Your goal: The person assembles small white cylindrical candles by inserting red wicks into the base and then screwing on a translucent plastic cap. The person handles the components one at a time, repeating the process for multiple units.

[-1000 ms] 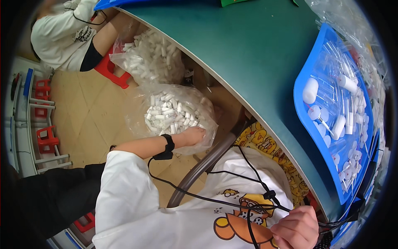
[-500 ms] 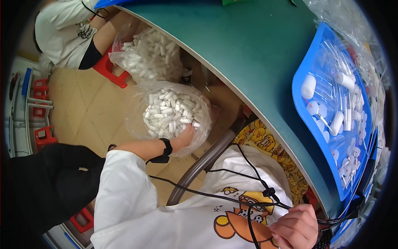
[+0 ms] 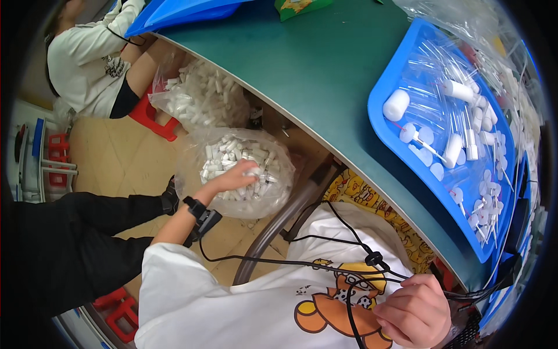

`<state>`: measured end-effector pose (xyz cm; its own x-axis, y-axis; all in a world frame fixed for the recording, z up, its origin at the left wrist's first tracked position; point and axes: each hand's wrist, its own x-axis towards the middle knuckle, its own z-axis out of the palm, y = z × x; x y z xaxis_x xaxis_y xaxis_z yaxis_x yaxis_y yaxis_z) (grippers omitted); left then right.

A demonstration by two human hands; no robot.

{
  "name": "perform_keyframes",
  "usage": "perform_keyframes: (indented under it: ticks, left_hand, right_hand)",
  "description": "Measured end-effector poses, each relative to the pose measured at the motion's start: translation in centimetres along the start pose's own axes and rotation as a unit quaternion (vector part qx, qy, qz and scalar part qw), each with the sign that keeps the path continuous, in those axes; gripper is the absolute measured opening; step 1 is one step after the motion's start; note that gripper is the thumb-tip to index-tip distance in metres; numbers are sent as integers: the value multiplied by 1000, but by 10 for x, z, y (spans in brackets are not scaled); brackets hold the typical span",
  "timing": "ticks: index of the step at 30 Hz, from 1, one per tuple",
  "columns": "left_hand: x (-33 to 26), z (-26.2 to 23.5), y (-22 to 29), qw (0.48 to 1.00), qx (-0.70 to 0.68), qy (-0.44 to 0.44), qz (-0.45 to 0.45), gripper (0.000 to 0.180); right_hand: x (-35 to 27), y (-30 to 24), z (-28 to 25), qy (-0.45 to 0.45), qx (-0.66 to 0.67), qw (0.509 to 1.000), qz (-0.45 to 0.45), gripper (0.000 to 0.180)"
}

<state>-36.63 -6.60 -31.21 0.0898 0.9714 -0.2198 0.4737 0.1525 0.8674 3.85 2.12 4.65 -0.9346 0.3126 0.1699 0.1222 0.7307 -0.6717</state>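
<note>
My left hand (image 3: 235, 175), with a black band on its wrist, is over a clear plastic bag (image 3: 218, 206) below the table's edge. Many small white cylindrical pieces (image 3: 218, 160) fill this bag. The fingers are drawn together around something whitish, which I cannot make out against the pieces behind. At the lower right, in front of my shirt, my right hand (image 3: 414, 314) is curled around a thin black cable (image 3: 325, 264). The cable runs across my shirt toward the left wrist.
Behind it stands a second bag of white pieces (image 3: 203, 96). On the green table (image 3: 302, 64), a blue tray (image 3: 378, 104) holds clear tubes, white cylinders and discs on sticks. Another blue tray (image 3: 186, 14) lies at the far edge. A brown curved bar (image 3: 279, 224) is beside me; another person (image 3: 87, 64) sits far left.
My left hand has come up out of the pieces and back to the left. My right hand stays curled near my shirt, and the view has shifted a little.
</note>
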Motion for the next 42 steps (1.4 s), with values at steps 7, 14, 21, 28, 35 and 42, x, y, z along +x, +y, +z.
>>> perform_keyframes:
  ticks: [7,14,21,28,35,42]
  left_hand:
    - [-27,-46,26,719,-633,112,-265,35]
    - [-27,-51,51,491,-818,166,-250,40]
    - [-36,-74,165,492,-848,107,-165,44]
    - [-31,-66,288,546,-831,-86,-61,40]
    - [9,-13,370,549,-810,-196,-59,45]
    - [17,23,415,543,-801,-215,-133,50]
  right_hand:
    - [2,-4,3,8,-17,1000,-2,27]
    - [0,-6,5,18,-27,999,6,27]
    - [-8,-4,8,-22,-53,998,11,27]
    - [-12,-9,11,5,-63,998,8,27]
    - [9,-2,29,209,-124,966,-87,45]
    - [14,-19,19,243,-164,952,-84,45]
